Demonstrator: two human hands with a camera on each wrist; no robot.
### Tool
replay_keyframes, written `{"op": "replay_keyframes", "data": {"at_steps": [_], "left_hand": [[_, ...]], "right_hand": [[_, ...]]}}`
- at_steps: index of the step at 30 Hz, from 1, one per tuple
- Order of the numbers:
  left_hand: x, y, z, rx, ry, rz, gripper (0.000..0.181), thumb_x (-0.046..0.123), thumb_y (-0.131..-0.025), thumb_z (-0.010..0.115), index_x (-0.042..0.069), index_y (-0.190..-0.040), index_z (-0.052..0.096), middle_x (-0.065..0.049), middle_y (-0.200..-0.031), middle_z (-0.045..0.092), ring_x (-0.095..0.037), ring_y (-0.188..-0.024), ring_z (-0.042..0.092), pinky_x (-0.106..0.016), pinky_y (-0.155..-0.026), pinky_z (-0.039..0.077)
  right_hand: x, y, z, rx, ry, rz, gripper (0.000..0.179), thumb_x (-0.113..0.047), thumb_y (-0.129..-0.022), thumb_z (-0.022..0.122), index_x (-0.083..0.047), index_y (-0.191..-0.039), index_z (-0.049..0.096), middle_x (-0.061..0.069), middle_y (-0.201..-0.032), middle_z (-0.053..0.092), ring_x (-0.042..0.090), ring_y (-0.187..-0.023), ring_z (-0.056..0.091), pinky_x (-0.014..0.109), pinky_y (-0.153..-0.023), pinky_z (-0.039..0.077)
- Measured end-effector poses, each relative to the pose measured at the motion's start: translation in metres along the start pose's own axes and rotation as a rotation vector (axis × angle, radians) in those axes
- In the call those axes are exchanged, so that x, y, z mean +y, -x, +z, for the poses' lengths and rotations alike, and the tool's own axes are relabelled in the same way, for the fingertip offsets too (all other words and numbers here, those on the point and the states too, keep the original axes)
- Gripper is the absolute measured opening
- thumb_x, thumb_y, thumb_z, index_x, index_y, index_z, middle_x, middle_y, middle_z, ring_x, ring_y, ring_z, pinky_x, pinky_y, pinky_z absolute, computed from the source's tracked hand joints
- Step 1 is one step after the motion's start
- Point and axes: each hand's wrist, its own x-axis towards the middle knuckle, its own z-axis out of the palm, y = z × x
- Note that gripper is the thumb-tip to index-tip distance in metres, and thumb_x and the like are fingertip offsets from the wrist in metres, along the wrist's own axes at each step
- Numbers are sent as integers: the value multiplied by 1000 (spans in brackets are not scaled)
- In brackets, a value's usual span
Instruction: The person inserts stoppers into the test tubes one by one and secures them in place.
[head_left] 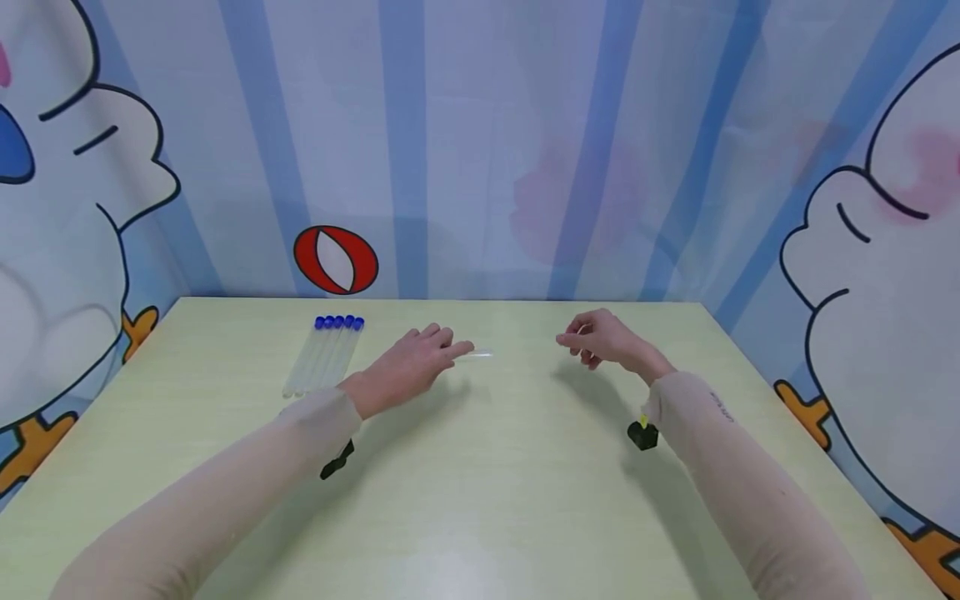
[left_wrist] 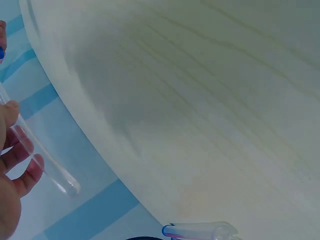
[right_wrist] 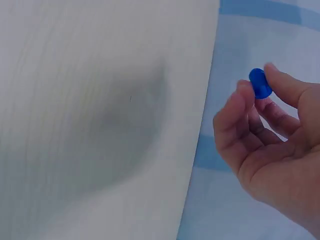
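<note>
My left hand [head_left: 408, 367] grips a clear test tube [head_left: 477, 354] above the table, its uncapped end pointing right in the head view. In the left wrist view the tube's [left_wrist: 52, 170] rounded end sticks out past the fingers [left_wrist: 30, 175]. Between thumb and fingertips, my right hand [head_left: 606, 340] pinches a blue cap [right_wrist: 260, 84], which the head view hardly shows. A gap separates the cap from the tube. Left of the left hand, several clear test tubes with blue caps [head_left: 339, 322] lie side by side on the table.
The pale wooden table [head_left: 487, 500] reaches back to a blue striped curtain [head_left: 480, 150] printed with cartoon figures. Each wrist carries a small black camera, such as the right one [head_left: 642, 435]. The row of tubes [head_left: 322, 362] sits near the table's back left.
</note>
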Motion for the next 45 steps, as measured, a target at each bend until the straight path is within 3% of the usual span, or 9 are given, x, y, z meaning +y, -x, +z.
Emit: {"op": "replay_keyframes", "data": {"at_steps": [5, 10, 18, 26, 30, 34, 45], "left_hand": [[-7, 1, 2, 13, -33, 1, 41, 14, -93, 63, 18, -132, 54, -5, -102, 60, -19, -92, 53, -28, -69, 43], [-10, 1, 1, 23, -34, -6, 40, 12, -93, 62, 18, -132, 53, -5, -98, 59, -20, -89, 51, -28, -67, 40], [-9, -1, 0, 8, -42, -28, 40, 13, -94, 61, 19, -132, 53, -6, -99, 58, -20, -89, 50, -29, -67, 40], [-9, -4, 0, -7, -40, -41, 41, 14, -94, 62, 20, -133, 53, -6, -102, 59, -21, -93, 52, -29, -70, 44], [-10, -7, 1, -18, -27, -51, 42, 15, -94, 61, 20, -135, 52, -6, -104, 59, -21, -95, 52, -30, -73, 45], [-10, -8, 0, -13, -23, -48, 42, 15, -94, 62, 20, -134, 53, -6, -106, 60, -21, -97, 54, -31, -75, 47], [-4, -10, -5, -32, 8, -51, 41, 14, -94, 61, 20, -134, 53, -7, -110, 61, -23, -102, 54, -33, -82, 50]], "right_hand": [[-7, -4, 13, -68, -220, -15, 27, -25, -102, 48, 1, -105, 53, 3, -73, 60, 17, -60, 55, 34, -64, 55], [-16, -6, 24, -72, -281, -11, 25, -23, -99, 55, -1, -108, 52, 3, -73, 59, 17, -60, 53, 35, -64, 55], [-31, -8, 32, -72, -228, -64, 27, -11, -93, 63, 3, -116, 59, 3, -84, 64, 19, -67, 56, 35, -67, 57], [-37, -13, 38, -57, -122, -116, 29, -15, -91, 67, 4, -112, 64, 11, -91, 70, 22, -69, 61, 31, -64, 56], [-41, -13, 40, -41, -132, -122, 25, -16, -89, 69, 1, -107, 66, 8, -85, 70, 27, -69, 60, 31, -62, 56], [-42, -15, 42, -39, -150, -133, 23, -16, -88, 70, 0, -105, 67, 4, -81, 68, 22, -65, 60, 33, -64, 57], [-48, -17, 47, -50, -122, -169, 24, -10, -88, 69, 1, -109, 69, 16, -95, 72, 20, -72, 66, 40, -75, 58]]}}
